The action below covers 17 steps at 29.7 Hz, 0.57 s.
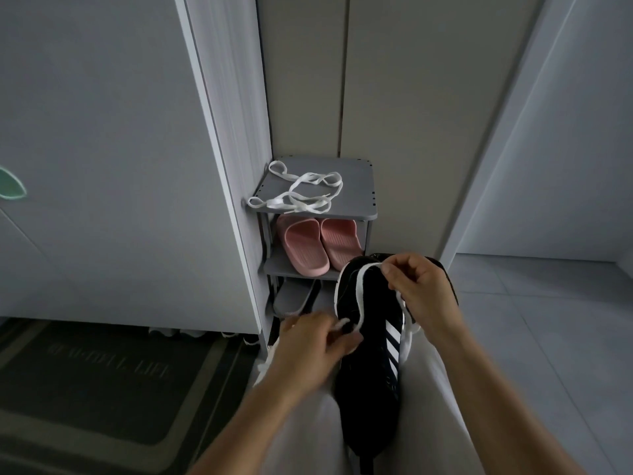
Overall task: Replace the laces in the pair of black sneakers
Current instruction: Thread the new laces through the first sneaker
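Shoe rack (pixel 356 180) edge close ahead, open floor (pixel 534 337) right; sneaker (pixel 373 371) long axis points rackward; our left hand (pixel 313 339), right hand (pixel 423 291) fingers pinch lace (pixel 357 289).

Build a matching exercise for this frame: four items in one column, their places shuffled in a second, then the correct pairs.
Items
1. loose white laces
2. pink slippers
3. grey slipper
4. black sneaker

Places
A. lowest visible shelf of the shoe rack
B. on the person's lap, its white lace pinched by the left hand and the right hand
C. top of the rack
D. middle shelf

Pairs: 1-C, 2-D, 3-A, 4-B
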Tool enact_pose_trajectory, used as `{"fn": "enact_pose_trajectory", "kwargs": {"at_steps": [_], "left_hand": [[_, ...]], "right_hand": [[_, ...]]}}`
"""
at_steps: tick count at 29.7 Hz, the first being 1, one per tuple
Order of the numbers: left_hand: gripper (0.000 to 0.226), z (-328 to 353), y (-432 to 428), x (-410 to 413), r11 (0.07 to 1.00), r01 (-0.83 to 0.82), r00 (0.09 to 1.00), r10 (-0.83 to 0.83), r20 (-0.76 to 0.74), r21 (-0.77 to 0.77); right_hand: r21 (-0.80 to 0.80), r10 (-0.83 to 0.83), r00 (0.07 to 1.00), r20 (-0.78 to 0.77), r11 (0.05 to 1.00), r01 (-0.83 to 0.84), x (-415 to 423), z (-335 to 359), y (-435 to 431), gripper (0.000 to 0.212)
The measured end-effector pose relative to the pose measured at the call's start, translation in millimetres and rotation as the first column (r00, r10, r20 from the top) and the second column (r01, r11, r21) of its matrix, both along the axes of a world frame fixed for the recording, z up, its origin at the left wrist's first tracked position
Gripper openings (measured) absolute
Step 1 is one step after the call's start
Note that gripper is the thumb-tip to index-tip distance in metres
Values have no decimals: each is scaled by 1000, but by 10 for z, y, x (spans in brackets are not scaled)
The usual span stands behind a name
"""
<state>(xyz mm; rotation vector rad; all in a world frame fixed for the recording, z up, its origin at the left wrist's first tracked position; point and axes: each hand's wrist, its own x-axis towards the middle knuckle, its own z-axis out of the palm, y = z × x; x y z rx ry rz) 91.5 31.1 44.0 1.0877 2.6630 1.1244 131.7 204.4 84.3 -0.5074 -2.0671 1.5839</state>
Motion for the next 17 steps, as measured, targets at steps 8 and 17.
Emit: {"fn": "enact_pose_trajectory", "kwargs": {"at_steps": [8, 17], "left_hand": [[19, -76, -42, 84, 998, -18, 921, -9, 390, 67], [30, 243, -919, -157, 685, -140, 719, -426, 549, 715]], "right_hand": [[-62, -240, 962, -129, 970, 234, -1, 115, 222, 9], [9, -75, 994, -77, 997, 76, 71, 25, 177, 9]]}}
